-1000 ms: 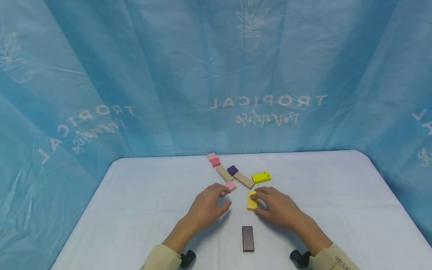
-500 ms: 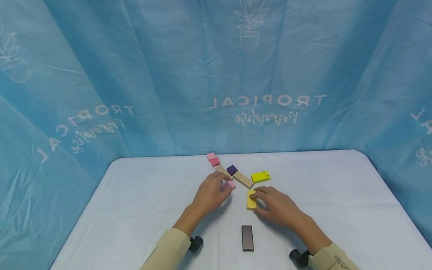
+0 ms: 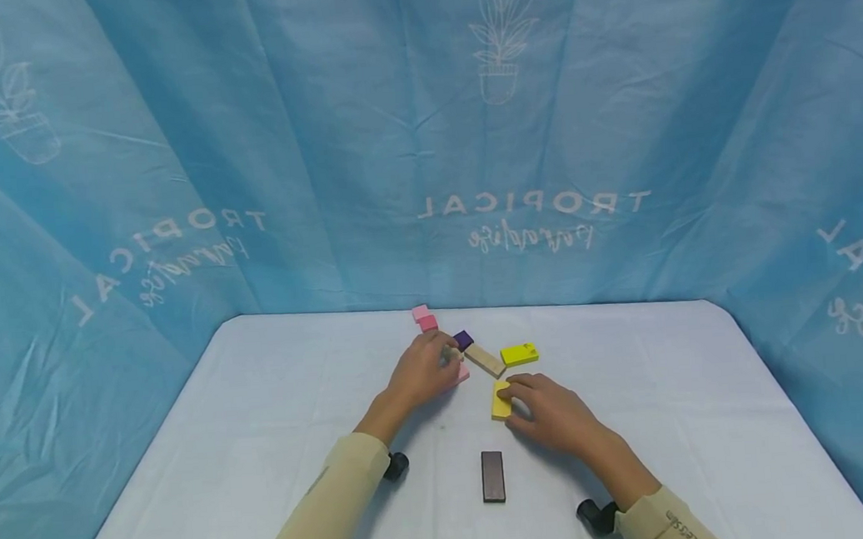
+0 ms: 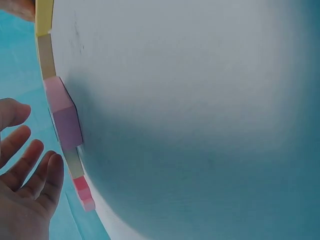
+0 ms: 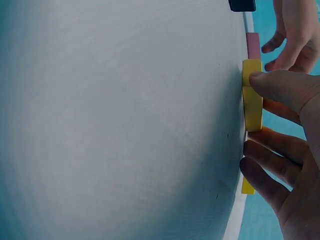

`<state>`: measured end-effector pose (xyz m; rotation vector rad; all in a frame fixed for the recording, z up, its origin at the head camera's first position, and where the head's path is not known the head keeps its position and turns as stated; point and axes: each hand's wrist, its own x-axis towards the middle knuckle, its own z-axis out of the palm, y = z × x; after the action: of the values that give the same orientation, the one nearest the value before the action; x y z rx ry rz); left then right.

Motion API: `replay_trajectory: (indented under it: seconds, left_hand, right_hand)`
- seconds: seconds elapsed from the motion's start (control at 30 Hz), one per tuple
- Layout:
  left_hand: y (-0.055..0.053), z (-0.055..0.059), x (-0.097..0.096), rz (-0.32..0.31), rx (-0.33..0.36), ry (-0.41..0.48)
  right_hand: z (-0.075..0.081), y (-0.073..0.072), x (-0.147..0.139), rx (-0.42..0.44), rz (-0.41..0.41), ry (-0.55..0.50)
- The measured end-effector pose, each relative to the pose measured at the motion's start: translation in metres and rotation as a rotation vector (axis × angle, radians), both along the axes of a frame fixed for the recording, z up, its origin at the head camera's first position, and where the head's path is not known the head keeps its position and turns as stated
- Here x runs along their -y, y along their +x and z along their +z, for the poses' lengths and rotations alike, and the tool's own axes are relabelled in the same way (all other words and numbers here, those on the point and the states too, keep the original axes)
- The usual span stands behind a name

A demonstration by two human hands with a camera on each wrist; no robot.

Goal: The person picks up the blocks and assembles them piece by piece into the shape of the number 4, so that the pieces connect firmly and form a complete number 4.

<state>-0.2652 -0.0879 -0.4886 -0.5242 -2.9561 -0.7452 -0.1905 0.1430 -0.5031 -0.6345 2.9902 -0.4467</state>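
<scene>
Yellow block [image 3: 499, 407] stays pinched in my right grip [image 3: 552, 413] while my loose-fingered, empty left grip [image 3: 423, 368] advances beside the pink block [image 4: 67, 120], likely within reach of the red block [image 3: 428, 322].

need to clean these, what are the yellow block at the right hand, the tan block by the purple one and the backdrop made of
Yellow block: probably painted wood, smooth-looking and evenly coloured; plastic is possible.
Tan block: likely bare wood, from its pale natural colour; grain isn't visible.
Backdrop: thin fabric or plastic sheeting, creased with a faint sheen; can't tell which.
</scene>
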Motion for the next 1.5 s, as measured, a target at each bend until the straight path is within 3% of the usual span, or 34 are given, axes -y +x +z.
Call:
replay_trajectory:
  seconds: [0.3, 0.5, 0.63, 0.73, 0.87, 1.27, 1.5]
  left_hand:
    - [-0.011, 0.002, -0.001, -0.003, -0.012, 0.01]
    - [-0.02, 0.005, -0.003, 0.019, -0.014, -0.056]
    - [-0.029, 0.007, -0.008, 0.002, -0.053, -0.101]
    - [-0.033, 0.008, -0.012, -0.003, -0.046, -0.124]
    - [-0.035, 0.008, -0.015, 0.013, -0.019, -0.142]
    - [-0.04, 0.006, -0.021, 0.009, -0.044, -0.193]
    - [-0.042, 0.006, -0.018, 0.019, -0.025, -0.244]
  right_hand:
    - [0.0, -0.001, -0.001, -0.007, -0.003, -0.013]
    - [0.0, 0.0, -0.001, -0.005, 0.005, -0.014]
    - [0.0, 0.001, -0.001, 0.001, -0.001, -0.019]
    - [0.001, 0.001, -0.001, 0.007, -0.001, -0.021]
    - [0.001, 0.001, 0.0, 0.013, 0.001, -0.021]
    - [0.0, 0.001, -0.003, 0.011, -0.015, 0.0]
    - [-0.001, 0.0, 0.001, 0.015, -0.008, -0.015]
